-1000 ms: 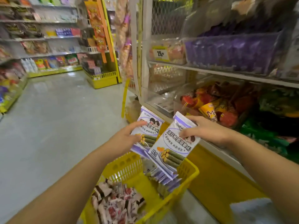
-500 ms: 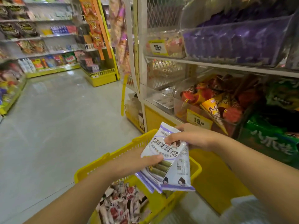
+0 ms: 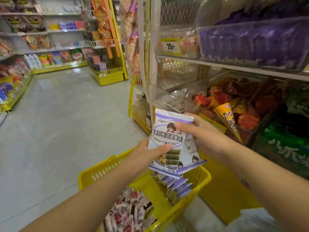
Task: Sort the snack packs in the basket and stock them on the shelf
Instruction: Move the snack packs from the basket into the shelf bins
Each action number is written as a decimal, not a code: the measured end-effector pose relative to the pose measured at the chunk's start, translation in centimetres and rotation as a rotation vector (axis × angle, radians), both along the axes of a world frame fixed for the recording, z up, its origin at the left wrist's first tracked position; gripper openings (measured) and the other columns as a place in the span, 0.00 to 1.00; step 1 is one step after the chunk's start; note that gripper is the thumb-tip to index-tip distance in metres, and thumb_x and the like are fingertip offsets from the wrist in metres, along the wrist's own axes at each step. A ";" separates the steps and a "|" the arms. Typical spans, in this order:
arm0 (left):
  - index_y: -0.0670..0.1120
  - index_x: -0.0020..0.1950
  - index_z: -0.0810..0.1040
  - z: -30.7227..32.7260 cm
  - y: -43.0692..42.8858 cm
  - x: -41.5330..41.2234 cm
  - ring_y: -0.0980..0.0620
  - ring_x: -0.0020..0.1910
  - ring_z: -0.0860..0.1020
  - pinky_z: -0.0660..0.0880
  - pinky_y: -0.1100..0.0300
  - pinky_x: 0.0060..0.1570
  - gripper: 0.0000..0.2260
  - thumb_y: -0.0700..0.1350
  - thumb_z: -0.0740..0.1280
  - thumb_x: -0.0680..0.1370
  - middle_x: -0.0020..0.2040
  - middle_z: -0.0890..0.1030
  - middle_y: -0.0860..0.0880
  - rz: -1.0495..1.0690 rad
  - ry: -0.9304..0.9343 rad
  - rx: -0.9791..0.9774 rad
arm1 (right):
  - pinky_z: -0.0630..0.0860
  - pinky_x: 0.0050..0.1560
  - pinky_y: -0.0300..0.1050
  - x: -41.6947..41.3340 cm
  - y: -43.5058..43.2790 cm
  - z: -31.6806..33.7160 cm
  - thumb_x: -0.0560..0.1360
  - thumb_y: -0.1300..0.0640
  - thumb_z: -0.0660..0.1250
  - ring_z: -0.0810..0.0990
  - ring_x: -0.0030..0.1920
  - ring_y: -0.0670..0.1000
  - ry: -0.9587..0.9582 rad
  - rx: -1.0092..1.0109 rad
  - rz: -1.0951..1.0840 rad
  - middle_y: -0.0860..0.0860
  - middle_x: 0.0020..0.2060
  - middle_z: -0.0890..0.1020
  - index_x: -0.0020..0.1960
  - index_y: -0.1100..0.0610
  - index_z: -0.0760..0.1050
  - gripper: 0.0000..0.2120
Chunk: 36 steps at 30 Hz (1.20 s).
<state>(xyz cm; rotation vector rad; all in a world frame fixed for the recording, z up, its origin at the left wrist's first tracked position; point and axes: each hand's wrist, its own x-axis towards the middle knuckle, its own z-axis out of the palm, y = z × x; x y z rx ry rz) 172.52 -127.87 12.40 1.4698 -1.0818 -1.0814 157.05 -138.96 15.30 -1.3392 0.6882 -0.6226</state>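
- Two kinds of snack pack fill the yellow basket [image 3: 87, 174] nearest me: red-and-white packs [image 3: 127, 213] heaped at the near end, and purple-edged seaweed roll packs [image 3: 175, 186] standing in a row at the far end.
- Above that far end, both hands are together on a small stack of seaweed roll packs [image 3: 167, 138]. I cannot count the stack.
- The left hand [image 3: 142, 153] grips the stack's lower left edge, with its thumb lying across the front.
- The right hand [image 3: 205, 136] grips the upper right, with its thumb on the cartoon figures.
- The front pack is white with purple bands at top and bottom, dark blue Chinese print, and pictured green rolls low down. The pack behind it shows its printed back.
- Just beyond the hands I see a clear bin [image 3: 189, 104] of red and orange cone snacks [image 3: 225, 113], with green packs [image 3: 284, 139] to its right.
- One shelf up, a yellow price tag [image 3: 170, 46] reads 25, beside a bin of purple packs [image 3: 250, 42].
- A white shelf upright [image 3: 153, 64] stands left of these bins.
- Farthest off, across the grey floor [image 3: 58, 123], more stocked shelves [image 3: 50, 30] line the aisle.
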 end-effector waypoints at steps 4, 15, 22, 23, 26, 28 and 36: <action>0.54 0.64 0.77 -0.1 0.2 0.0 0.51 0.61 0.78 0.69 0.46 0.67 0.21 0.55 0.73 0.72 0.60 0.82 0.54 0.030 0.070 -0.019 | 0.76 0.58 0.61 -0.6 0.2 0.3 0.73 0.59 0.70 0.82 0.55 0.57 0.044 -0.049 0.201 0.53 0.56 0.83 0.65 0.52 0.71 0.21; 0.58 0.63 0.75 0.1 -0.5 0.5 0.51 0.59 0.79 0.72 0.44 0.64 0.16 0.54 0.70 0.75 0.58 0.82 0.57 0.290 0.113 -0.080 | 0.79 0.36 0.48 -0.9 -0.6 -0.4 0.71 0.64 0.69 0.83 0.34 0.55 0.139 -0.181 -0.224 0.58 0.38 0.85 0.50 0.59 0.81 0.08; 0.63 0.65 0.62 0.4 -0.7 -0.4 0.70 0.47 0.77 0.71 0.72 0.39 0.22 0.46 0.67 0.78 0.53 0.78 0.64 0.374 -0.077 -0.175 | 0.83 0.42 0.54 0.1 0.2 0.6 0.76 0.64 0.66 0.85 0.44 0.56 -0.160 -0.054 -0.421 0.55 0.46 0.85 0.54 0.56 0.77 0.08; 0.63 0.67 0.61 0.4 -0.7 -0.9 0.70 0.49 0.77 0.72 0.73 0.39 0.24 0.45 0.67 0.78 0.55 0.78 0.64 0.364 -0.106 -0.191 | 0.83 0.44 0.55 0.5 0.8 0.5 0.76 0.63 0.67 0.85 0.44 0.56 -0.164 -0.081 -0.415 0.55 0.47 0.85 0.55 0.56 0.76 0.09; 0.61 0.72 0.59 0.4 -0.9 -2.1 0.65 0.54 0.77 0.72 0.76 0.40 0.27 0.43 0.67 0.78 0.58 0.78 0.60 0.376 -0.148 -0.232 | 0.80 0.53 0.59 1.4 2.0 -0.1 0.76 0.61 0.67 0.83 0.51 0.57 -0.136 -0.145 -0.363 0.54 0.51 0.84 0.58 0.55 0.76 0.11; 0.60 0.72 0.59 0.6 -0.9 -2.2 0.64 0.54 0.77 0.73 0.75 0.41 0.26 0.43 0.66 0.79 0.59 0.78 0.59 0.389 -0.147 -0.243 | 0.79 0.55 0.60 1.5 2.1 -0.5 0.78 0.59 0.65 0.83 0.52 0.57 -0.140 -0.121 -0.296 0.53 0.51 0.84 0.59 0.52 0.77 0.10; 0.59 0.71 0.66 0.5 -1.2 -1.1 0.57 0.51 0.82 0.79 0.53 0.51 0.23 0.44 0.67 0.79 0.54 0.83 0.59 0.401 0.106 -0.237 | 0.75 0.59 0.53 0.8 0.8 -0.3 0.79 0.61 0.61 0.81 0.57 0.51 -0.179 0.003 0.014 0.52 0.57 0.83 0.62 0.49 0.77 0.15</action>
